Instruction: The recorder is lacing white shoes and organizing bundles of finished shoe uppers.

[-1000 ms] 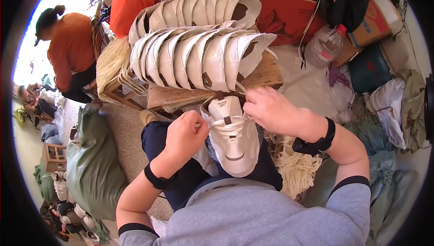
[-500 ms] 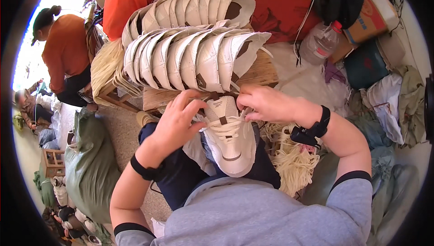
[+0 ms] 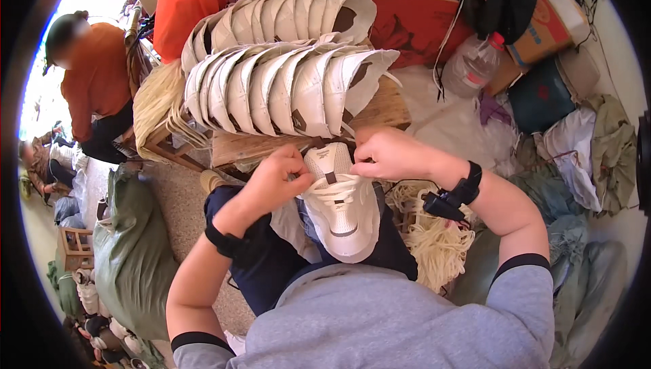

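A white sneaker (image 3: 347,237) lies in my lap, its toe pointing toward me and its tongue toward the bench. White shoelace (image 3: 336,191) crosses the lower part of its throat. At the shoe's left edge, my left hand (image 3: 277,178) is closed, thumb and fingers pinched on the lace. My right hand (image 3: 385,154) pinches the lace on the other side, by the upper eyelets. Its fingertips are partly hidden by the curled hand.
Two rows of nested white shoe uppers (image 3: 271,91) lie on a wooden bench (image 3: 237,148) just ahead. Cream laces (image 3: 441,250) pile up by my right leg; more (image 3: 159,108) hang at the left. A green sack (image 3: 129,247) stands left, with a person in orange (image 3: 102,70) beyond.
My left hand's fingers, spread apart before, have closed together beside the shoe. My right hand has curled in more tightly at the lace. The person in orange has turned the head.
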The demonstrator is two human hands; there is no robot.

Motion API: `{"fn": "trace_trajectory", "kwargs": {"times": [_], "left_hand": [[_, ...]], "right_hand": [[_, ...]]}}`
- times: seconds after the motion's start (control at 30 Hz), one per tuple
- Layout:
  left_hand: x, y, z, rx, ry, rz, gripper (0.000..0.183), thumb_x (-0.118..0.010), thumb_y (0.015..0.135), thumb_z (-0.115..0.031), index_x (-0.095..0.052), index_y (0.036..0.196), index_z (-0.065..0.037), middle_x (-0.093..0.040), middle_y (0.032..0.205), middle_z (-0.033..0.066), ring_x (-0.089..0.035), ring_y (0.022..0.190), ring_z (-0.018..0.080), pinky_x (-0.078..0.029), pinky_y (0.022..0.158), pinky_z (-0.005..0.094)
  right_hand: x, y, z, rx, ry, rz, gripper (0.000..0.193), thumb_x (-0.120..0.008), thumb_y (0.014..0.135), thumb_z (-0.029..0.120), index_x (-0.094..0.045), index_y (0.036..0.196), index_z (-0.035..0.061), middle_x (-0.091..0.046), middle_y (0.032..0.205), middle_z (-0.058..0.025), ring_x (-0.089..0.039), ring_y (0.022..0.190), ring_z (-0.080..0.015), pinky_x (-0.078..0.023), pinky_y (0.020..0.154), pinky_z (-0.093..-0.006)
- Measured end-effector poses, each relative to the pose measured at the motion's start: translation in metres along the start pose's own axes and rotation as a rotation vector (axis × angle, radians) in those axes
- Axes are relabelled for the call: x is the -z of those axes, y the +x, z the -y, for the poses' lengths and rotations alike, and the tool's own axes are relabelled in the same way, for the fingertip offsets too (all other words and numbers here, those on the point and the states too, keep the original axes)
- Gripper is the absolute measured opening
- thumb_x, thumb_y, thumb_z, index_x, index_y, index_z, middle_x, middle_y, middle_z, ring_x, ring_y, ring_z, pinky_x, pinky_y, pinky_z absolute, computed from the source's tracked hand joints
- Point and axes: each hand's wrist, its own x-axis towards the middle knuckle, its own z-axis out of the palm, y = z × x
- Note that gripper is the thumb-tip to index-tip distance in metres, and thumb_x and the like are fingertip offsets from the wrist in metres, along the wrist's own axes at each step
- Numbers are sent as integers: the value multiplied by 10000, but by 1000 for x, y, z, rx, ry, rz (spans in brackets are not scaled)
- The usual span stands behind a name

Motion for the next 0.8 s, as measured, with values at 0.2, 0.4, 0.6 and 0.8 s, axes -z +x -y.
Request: {"fn": "trace_trajectory", "kwargs": {"times": [0.2,0.4,0.6,0.8], "left_hand": [[-15,-10,-38,264,-297,-289,182,-647,902,-135,-692,794,4,-517,910,17,-482,888,113,-388,756,232],[17,-5,-94,-161,-401,-488,120,-641,915,-79,-709,858,2,-477,1006,41,-479,919,116,-415,776,234],[-15,9,-58,-184,-281,-601,104,-617,936,-82,-680,915,-2,-483,996,42,-482,863,95,-412,738,215],[-39,-15,-45,173,-675,-433,166,-540,985,-84,-585,1121,0,-609,986,21,-545,722,56,-473,635,209]], "right_hand": [[-26,4,4,-359,344,-183,271,-668,815,229,-660,708,-19,-623,667,-115,-590,601,-179,-451,570,-343],[13,-2,87,27,303,-292,151,-692,825,150,-676,777,7,-587,854,-107,-593,814,-209,-472,705,-345],[3,16,77,198,514,-361,136,-673,886,133,-664,851,2,-597,941,-62,-581,885,-166,-477,778,-297],[-13,25,46,-99,932,-388,169,-604,956,157,-665,911,6,-647,870,2,-589,820,-67,-482,711,-236]]}}
